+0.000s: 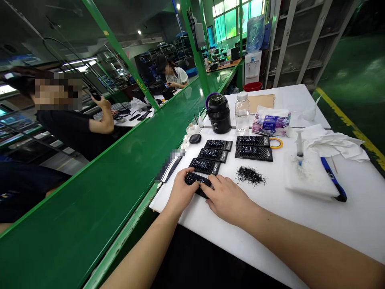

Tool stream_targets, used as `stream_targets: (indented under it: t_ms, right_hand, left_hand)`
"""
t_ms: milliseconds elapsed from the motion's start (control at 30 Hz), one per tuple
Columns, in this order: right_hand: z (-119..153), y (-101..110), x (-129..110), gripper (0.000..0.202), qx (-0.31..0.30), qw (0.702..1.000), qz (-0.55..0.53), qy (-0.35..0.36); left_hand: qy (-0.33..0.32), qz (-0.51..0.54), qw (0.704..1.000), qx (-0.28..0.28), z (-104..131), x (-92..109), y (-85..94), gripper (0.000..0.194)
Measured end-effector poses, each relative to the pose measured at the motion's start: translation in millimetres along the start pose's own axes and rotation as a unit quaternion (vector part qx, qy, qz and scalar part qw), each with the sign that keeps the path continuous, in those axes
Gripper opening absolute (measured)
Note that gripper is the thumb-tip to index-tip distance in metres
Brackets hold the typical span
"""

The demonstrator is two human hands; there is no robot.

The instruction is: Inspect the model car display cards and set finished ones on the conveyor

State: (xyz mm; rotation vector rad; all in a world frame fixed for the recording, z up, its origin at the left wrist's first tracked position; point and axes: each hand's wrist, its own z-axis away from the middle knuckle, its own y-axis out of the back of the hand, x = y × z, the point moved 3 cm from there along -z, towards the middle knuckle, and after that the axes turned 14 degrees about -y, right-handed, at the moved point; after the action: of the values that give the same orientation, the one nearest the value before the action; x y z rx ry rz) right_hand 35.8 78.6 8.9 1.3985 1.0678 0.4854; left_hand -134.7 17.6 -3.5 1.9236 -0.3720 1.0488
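White table | left hand + right hand: both grasping black model, apparently a car

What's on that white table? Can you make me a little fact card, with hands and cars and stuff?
Left hand: touching the nearest little black car
Right hand: touching that same car
Other cars: five, on black plates
Beside the plates: yellow ring, pile of thin black bits
Farther back: black jug, clear bottle, purple packet
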Motion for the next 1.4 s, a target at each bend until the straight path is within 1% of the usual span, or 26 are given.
stream_targets:
  t_ms: [133,300,400,500,633,733,800,867,967,1033,1100,1133,1167,1200,1233,1267,1300,1333,1400]
  right_hand:
    - [0,-1,2,0.043,-0.002,1.0,-0.007,0.002]
    - [-1,-5,3,0.047,-0.004,1.0,-0.009,0.015]
    - [-1,-5,2,0.045,-0.007,1.0,-0.014,0.018]
    - [1,-2,3,0.039,-0.01,1.0,-0.026,0.007]
    - [5,5,8,0.023,-0.026,0.997,-0.065,-0.013]
    - [6,7,13,0.019,-0.051,0.992,-0.114,-0.006]
    - [6,7,15,0.022,-0.059,0.99,-0.128,-0.001]
    - [5,6,16,0.03,-0.059,0.989,-0.132,0.008]
    - [4,5,16,0.045,-0.05,0.99,-0.127,0.032]
    - [3,5,15,0.049,-0.05,0.991,-0.118,0.042]
    - [4,3,16,0.052,-0.057,0.992,-0.109,0.041]
    - [5,1,16,0.054,-0.058,0.992,-0.107,0.038]
    - [6,-2,18,0.057,-0.056,0.992,-0.104,0.034]
    - [8,-5,20,0.059,-0.048,0.993,-0.1,0.03]
    - [9,-8,23,0.06,-0.032,0.995,-0.091,0.029]
    - [11,-12,26,0.059,-0.01,0.996,-0.08,0.027]
    - [12,-15,28,0.055,0.015,0.997,-0.068,0.028]
    - [12,-20,30,0.049,0.038,0.997,-0.057,0.032]
    - [11,-27,32,0.04,0.077,0.995,-0.041,0.053]
  left_hand:
    - [0.001,-0.013,1.0,-0.002,1,2,-0.6,0.051]
    - [-0.005,-0.013,1.0,-0.008,3,1,-1.3,0.05]
    - [-0.008,-0.011,1.0,-0.012,5,-2,0.0,0.051]
    - [-0.009,-0.008,1.0,-0.028,8,-2,5.3,0.05]
    - [-0.008,-0.014,0.998,-0.066,20,1,21.0,0.053]
    - [-0.042,-0.051,0.991,-0.114,28,2,35.8,0.054]
    - [-0.078,-0.082,0.981,-0.156,30,1,43.8,0.06]
    - [-0.108,-0.098,0.969,-0.201,27,-1,48.7,0.069]
    - [-0.137,-0.094,0.95,-0.263,17,-4,48.2,0.076]
    - [-0.143,-0.088,0.945,-0.281,10,-4,45.4,0.073]
    - [-0.158,-0.094,0.944,-0.275,5,-3,45.6,0.069]
    - [-0.175,-0.103,0.942,-0.267,5,-2,48.6,0.067]
    - [-0.195,-0.114,0.941,-0.254,7,-2,54.7,0.065]
    - [-0.215,-0.127,0.939,-0.235,11,-3,64.5,0.063]
    - [-0.226,-0.143,0.94,-0.212,18,-7,78.4,0.06]
    - [-0.224,-0.162,0.944,-0.182,27,-13,96.7,0.057]
    - [-0.203,-0.186,0.951,-0.143,38,-22,119.2,0.054]
    - [-0.165,-0.211,0.958,-0.098,53,-35,145.4,0.052]
    - [-0.042,-0.262,0.964,0.001,88,-67,205.8,0.057]
